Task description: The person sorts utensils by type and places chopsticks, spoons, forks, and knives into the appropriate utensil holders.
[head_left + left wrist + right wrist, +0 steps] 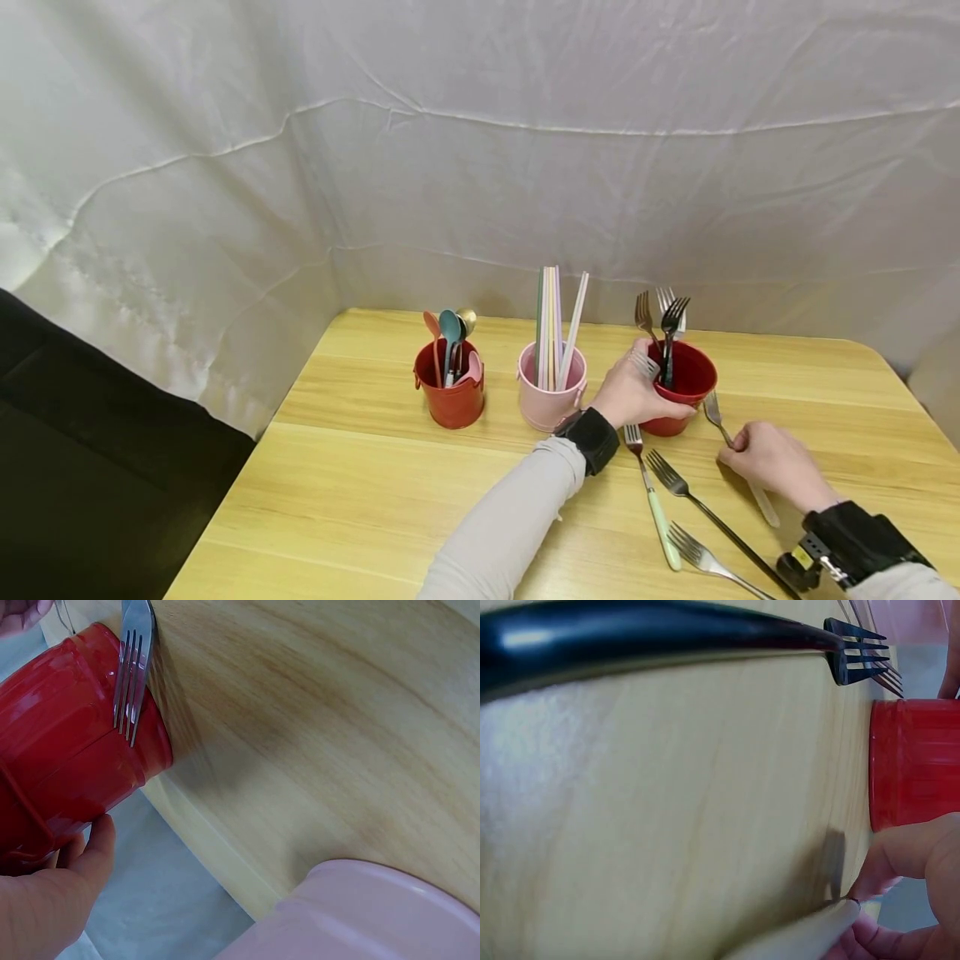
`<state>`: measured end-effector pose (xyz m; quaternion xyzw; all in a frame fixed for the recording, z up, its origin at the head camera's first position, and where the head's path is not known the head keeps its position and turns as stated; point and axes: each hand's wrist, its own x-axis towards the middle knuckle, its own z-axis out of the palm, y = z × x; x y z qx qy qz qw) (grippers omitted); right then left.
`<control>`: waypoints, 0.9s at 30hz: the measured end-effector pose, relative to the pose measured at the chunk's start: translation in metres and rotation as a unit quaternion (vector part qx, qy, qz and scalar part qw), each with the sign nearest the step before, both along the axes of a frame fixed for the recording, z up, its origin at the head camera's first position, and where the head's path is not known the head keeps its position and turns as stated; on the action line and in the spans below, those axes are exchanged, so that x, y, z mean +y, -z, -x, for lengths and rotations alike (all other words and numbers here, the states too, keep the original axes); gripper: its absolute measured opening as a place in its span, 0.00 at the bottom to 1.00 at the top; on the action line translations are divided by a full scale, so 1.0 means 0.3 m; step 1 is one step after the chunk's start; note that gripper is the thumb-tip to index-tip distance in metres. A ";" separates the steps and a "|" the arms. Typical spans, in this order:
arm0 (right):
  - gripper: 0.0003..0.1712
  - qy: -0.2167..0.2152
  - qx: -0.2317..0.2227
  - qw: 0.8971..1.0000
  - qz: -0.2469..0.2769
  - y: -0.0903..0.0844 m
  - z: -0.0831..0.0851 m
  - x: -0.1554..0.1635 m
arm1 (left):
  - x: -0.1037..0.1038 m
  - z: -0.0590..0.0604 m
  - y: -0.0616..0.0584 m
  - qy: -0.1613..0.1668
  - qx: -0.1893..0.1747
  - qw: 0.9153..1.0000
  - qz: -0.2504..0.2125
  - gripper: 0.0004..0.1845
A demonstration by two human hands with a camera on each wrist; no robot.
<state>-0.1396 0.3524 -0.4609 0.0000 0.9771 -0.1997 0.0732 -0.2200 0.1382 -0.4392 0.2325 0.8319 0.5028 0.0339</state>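
My left hand (pixel 636 392) grips the right-hand red bucket (pixel 697 371), fingers behind and thumb across the front. In the left wrist view, fingertips (pixel 97 855) curl against the bucket's side. Several forks (pixel 670 321) stand tines-up in it. Just right of the bucket, my right hand (pixel 776 462) pinches a fork (pixel 712 410) with a pale handle (pixel 802 937), low over the table. Before the bucket lie a fork with a light green handle (pixel 662 525), a dark fork (pixel 712 517) and a silver fork (pixel 701 554).
A pink bucket (pixel 547 408) of straws (pixel 551 329) stands left of my left hand. Farther left is another red bucket (pixel 453 406) with several spoons (pixel 450 325). The wooden table (pixel 337 483) ends at a grey curtain (pixel 480 183) behind.
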 end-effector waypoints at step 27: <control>0.14 -0.002 0.031 0.995 0.097 -0.053 -0.012 0.078 | -0.007 -0.005 -0.015 0.006 0.008 1.000 0.008 0.46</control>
